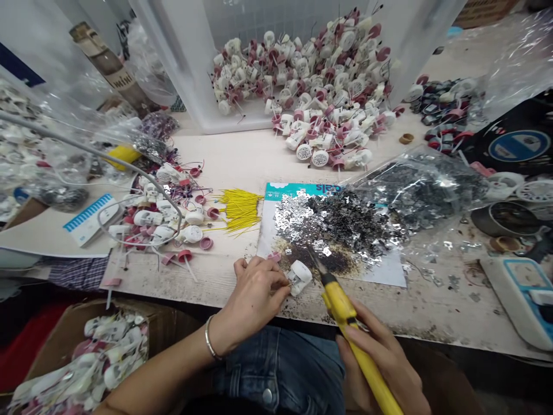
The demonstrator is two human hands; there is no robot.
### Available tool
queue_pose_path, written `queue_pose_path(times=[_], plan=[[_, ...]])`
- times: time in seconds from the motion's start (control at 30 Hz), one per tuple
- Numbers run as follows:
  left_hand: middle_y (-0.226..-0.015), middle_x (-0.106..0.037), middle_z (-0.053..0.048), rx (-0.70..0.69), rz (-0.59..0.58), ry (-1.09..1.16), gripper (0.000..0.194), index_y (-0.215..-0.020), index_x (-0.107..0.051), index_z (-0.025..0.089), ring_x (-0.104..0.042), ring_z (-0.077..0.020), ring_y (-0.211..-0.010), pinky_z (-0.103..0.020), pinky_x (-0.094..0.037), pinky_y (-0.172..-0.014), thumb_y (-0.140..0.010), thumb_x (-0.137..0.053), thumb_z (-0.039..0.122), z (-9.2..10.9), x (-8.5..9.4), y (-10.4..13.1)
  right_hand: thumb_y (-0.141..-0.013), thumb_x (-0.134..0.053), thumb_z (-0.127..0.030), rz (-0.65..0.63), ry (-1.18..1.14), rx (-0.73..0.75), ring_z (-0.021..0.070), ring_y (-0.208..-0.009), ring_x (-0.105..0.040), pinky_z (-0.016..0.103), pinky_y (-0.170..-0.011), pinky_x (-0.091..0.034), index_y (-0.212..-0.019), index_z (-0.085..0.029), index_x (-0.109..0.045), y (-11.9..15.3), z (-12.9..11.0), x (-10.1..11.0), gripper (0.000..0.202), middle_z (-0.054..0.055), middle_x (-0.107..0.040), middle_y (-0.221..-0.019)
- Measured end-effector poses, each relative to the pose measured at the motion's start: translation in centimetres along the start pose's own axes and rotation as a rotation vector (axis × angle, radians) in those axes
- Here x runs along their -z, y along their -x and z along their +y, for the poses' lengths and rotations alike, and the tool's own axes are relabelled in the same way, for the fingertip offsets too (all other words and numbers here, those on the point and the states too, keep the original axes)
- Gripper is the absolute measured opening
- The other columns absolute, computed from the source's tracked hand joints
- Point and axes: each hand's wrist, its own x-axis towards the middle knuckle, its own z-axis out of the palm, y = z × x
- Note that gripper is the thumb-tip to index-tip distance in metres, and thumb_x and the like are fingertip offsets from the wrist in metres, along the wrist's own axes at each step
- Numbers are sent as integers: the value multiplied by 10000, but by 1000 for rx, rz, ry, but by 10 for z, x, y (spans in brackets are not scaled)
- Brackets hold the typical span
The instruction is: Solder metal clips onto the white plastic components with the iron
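My left hand (261, 286) is closed at the table's front edge, its thumb and fingertips pinching the near side of a small white plastic part (301, 278). What exactly lies between the fingertips is partly hidden. My right hand (382, 351) is wrapped round a yellow soldering iron (341, 302), whose dark tip points up and left. That tip is over brown grains in front of a heap of small metal pieces (341, 219), apart from the white part. The heap lies on a sheet with a teal band (280, 192). A pink piece (275, 256) lies just beyond my left hand.
Yellow wires (241, 210) lie left of the sheet. White-and-pink parts fill a clear bin (184, 75) at the back and a cardboard box (166, 328) at lower left. A wire loop (180, 219) arches over more parts. A white-and-blue device (514, 294) stands at right.
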Motion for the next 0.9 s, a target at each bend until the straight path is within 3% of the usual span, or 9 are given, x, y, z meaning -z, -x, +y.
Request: queue_pose_path(times=[0.1, 0.13, 0.23, 0.3, 0.4, 0.53, 0.7, 0.8, 0.9], plan=[[-914, -714, -29, -14, 17, -7, 96, -765, -708, 215, -556, -251, -966, -450, -290, -858, -836, -644, 222, -2, -1, 2, -775, -609, -28, 73, -102, 7, 198, -1037, -667, 274, -758, -622, -770, -186, -601, -11, 14, -29, 158, 68, -591, -1262], [-913, -715, -31, -19, 25, -9, 96, -767, -703, 213, -558, -251, -968, -451, -294, -860, -838, -639, 222, -2, -2, 2, -764, -618, -11, 89, -98, 45, 198, -1064, -652, 282, -765, -623, -801, -186, -602, -15, 19, -38, 179, 68, -542, -1316], [-924, -717, -30, -41, 43, -7, 96, -784, -683, 208, -557, -247, -987, -450, -303, -860, -847, -612, 197, -2, -3, 3, -775, -614, -30, -21, -101, 124, 208, -1122, -621, 321, -831, -613, -906, -207, -628, -23, 31, -58, 221, 52, -504, -1336], [-914, -714, -22, -56, 41, 8, 96, -772, -666, 205, -556, -244, -1002, -452, -309, -873, -840, -607, 171, -1, -2, 3, -778, -615, -35, -32, -87, 145, 195, -1106, -628, 284, -829, -610, -887, -196, -633, -26, 32, -62, 195, 53, -513, -1313], [-966, -702, -29, -126, 63, 67, 39, -792, -644, 203, -542, -252, -1066, -453, -329, -925, -803, -643, 165, -4, 2, 6, -756, -643, -15, 90, -56, 120, 155, -1042, -649, 214, -780, -606, -802, -170, -601, -25, 24, -62, 167, 50, -511, -1283], [-1102, -657, -80, -226, 85, 181, 256, -993, -604, 192, -523, -249, -1130, -424, -385, -983, -756, -699, 211, -12, 8, 16, -724, -682, -11, 166, -111, 30, 144, -1010, -647, 224, -740, -614, -699, -171, -543, -23, 8, -63, 214, 34, -524, -1223], [-915, -665, -23, 25, 19, 369, 264, -965, -600, 189, -605, -164, -845, -295, -495, -789, -730, -716, 223, -21, 30, 35, -721, -702, -38, 83, -306, 30, 184, -1067, -626, 298, -759, -630, -717, -181, -542, -22, -1, -72, 215, 55, -517, -1214], [-876, -663, -15, 185, 45, 464, 304, -930, -626, 183, -606, -151, -788, -263, -501, -728, -671, -766, 260, -34, 63, 60, -712, -720, -52, 34, -398, 59, 214, -1057, -637, 343, -744, -638, -744, -178, -569, -20, 1, -77, 199, 72, -511, -1241], [-852, -677, -17, 411, 143, 393, 303, -905, -660, 183, -606, -159, -759, -273, -502, -710, -649, -771, 303, -58, 109, 107, -694, -743, -67, 39, -392, 33, 206, -992, -670, 322, -711, -638, -745, -177, -576, -16, 6, -81, 206, 70, -521, -1238]])
